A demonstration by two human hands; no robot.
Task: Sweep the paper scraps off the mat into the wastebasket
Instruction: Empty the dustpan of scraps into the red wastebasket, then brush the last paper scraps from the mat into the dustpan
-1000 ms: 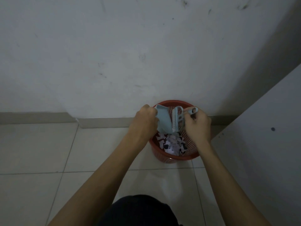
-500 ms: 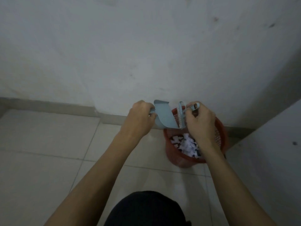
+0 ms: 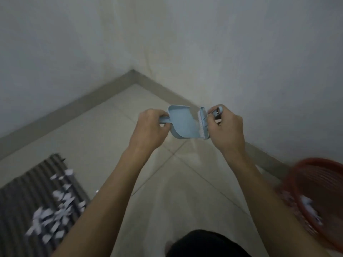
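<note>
Above floor, left hand (image 3: pixel 150 127) gripping dustpan (image 3: pixel 181 123)

Pale floor tiles (image 3: pixel 96 138) run up to a grey skirting board (image 3: pixel 61 112). Above it, scuffed white walls (image 3: pixel 241 52) meet in a corner.

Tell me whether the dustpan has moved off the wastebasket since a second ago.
Yes. The dustpan was over the red wastebasket; now it is held well to the basket's left, above bare floor tiles.
</note>
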